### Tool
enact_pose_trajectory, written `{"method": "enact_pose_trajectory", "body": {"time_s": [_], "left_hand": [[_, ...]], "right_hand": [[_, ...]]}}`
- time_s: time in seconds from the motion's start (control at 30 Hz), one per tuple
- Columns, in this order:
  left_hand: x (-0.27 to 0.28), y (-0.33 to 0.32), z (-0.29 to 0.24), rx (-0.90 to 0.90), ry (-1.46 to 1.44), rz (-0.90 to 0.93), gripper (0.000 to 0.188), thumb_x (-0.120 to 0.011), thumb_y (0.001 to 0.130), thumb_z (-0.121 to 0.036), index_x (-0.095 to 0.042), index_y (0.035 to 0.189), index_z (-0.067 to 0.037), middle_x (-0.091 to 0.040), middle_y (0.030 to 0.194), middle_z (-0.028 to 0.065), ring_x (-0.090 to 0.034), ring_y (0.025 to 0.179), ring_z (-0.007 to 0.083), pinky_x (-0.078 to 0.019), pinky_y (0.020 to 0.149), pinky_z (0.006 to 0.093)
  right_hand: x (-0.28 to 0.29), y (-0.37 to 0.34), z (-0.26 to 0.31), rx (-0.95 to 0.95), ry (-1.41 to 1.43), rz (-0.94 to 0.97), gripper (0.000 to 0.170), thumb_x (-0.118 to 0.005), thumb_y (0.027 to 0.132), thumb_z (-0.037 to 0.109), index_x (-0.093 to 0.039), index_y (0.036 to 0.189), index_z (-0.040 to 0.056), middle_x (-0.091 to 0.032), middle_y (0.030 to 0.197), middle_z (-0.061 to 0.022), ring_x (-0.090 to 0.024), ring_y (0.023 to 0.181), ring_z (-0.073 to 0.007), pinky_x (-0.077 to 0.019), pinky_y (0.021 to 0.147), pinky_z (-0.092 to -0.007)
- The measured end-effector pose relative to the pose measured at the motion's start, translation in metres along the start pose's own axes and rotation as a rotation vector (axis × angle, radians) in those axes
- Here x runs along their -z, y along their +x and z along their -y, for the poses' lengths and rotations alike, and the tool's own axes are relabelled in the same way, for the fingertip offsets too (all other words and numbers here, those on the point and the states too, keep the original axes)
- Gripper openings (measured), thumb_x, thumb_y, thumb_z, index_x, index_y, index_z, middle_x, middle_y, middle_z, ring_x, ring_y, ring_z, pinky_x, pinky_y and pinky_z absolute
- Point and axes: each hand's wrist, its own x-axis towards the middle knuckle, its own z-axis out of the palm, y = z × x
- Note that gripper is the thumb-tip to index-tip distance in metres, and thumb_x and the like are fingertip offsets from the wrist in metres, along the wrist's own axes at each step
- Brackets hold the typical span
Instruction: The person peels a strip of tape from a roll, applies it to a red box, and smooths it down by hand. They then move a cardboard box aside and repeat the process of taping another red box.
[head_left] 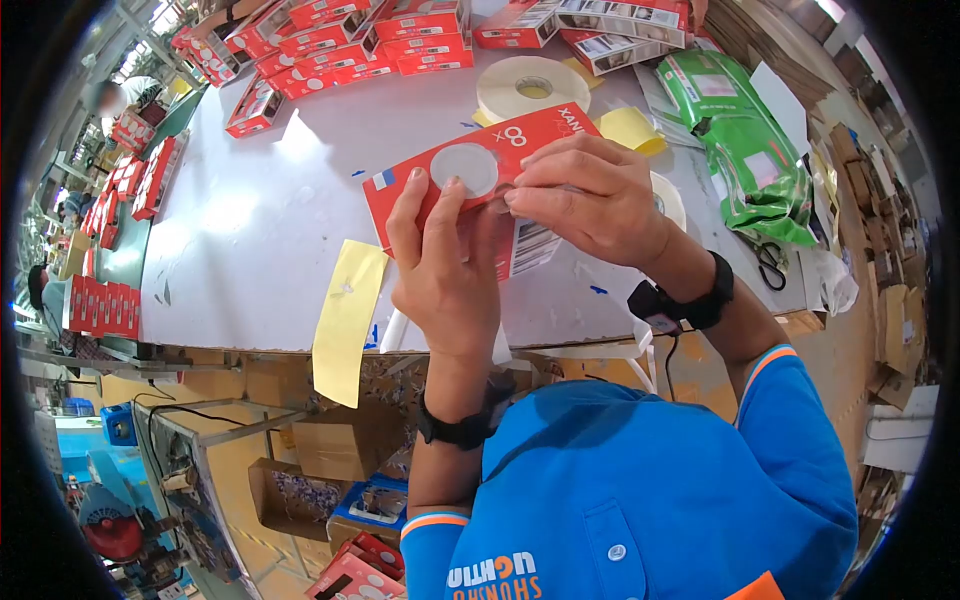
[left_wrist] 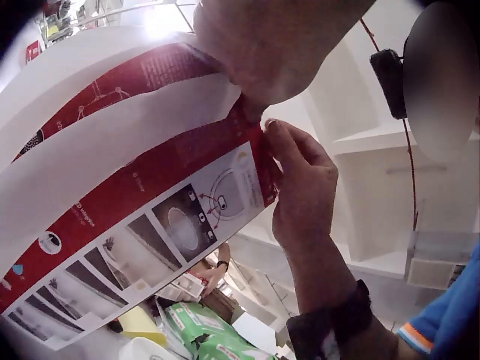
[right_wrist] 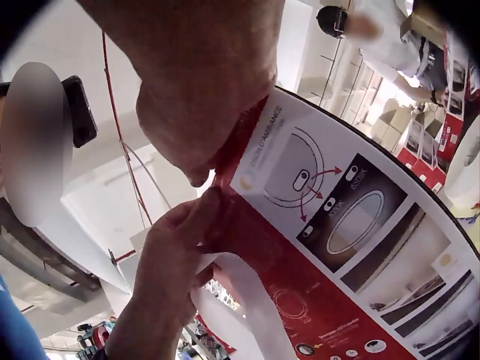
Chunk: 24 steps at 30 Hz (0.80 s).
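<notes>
A red printed box with a white circle on its face lies tilted over the table in the head view. My left hand holds it by the near edge, two fingers laid over the face. A white paper strip loops down from this hand, and it crosses the box's red side in the left wrist view. My right hand has thumb and forefinger pinched at the box's edge, close to the left fingertips. Between them shows a small clear piece that looks like a sticker, partly hidden by the fingers.
A yellow sheet hangs over the table's front edge. Beyond the box are a white tape roll and stacked red boxes. To the right lie a green plastic package and black-handled scissors. Other people work at the left.
</notes>
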Motion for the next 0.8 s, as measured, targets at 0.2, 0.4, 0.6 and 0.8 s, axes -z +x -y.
{"method": "enact_pose_trajectory", "body": {"time_s": [0.2,0.4,0.6,0.8], "left_hand": [[0.001,0.000,0.013,-0.122,0.059,-0.010,0.031,-0.074,0.073,-0.016,-0.063,0.101,-0.010,-0.056,0.117,0.0113,-0.062,0.095,0.0260,-0.0545,0.069,0.0308],[0.004,0.004,0.012,-0.068,-0.042,0.059,0.032,-0.073,0.072,-0.003,-0.064,0.103,-0.005,-0.056,0.115,0.0136,-0.058,0.102,0.0270,-0.0500,0.082,0.0321],[0.008,0.004,0.013,-0.049,-0.061,0.095,0.030,-0.072,0.073,-0.004,-0.065,0.102,-0.005,-0.056,0.116,0.0143,-0.058,0.102,0.0273,-0.0489,0.084,0.0338],[0.016,0.013,0.020,-0.076,-0.114,0.153,0.031,-0.073,0.072,-0.006,-0.064,0.102,-0.003,-0.055,0.116,0.0165,-0.057,0.102,0.0287,-0.0482,0.085,0.0345]], "right_hand": [[-0.001,-0.008,0.001,0.078,-0.186,0.039,0.022,-0.067,0.063,0.015,-0.067,0.085,0.0143,-0.060,0.092,0.0027,-0.057,0.083,-0.0154,-0.0479,0.066,-0.0281],[-0.018,-0.029,-0.002,0.014,-0.326,-0.054,0.025,-0.073,0.059,0.020,-0.068,0.084,0.0202,-0.059,0.107,0.0019,-0.051,0.097,-0.0197,-0.0441,0.077,-0.0361],[0.034,-0.043,-0.021,-0.233,-0.112,0.030,0.042,-0.074,0.064,0.009,-0.065,0.104,0.0186,-0.056,0.116,-0.0067,-0.050,0.106,-0.0255,-0.0385,0.092,-0.0431],[0.001,-0.042,-0.022,-0.879,0.440,0.247,0.093,-0.080,0.056,0.008,-0.032,0.136,0.0040,-0.045,0.132,-0.0126,-0.042,0.123,-0.0251,-0.0332,0.103,-0.0364]]}}
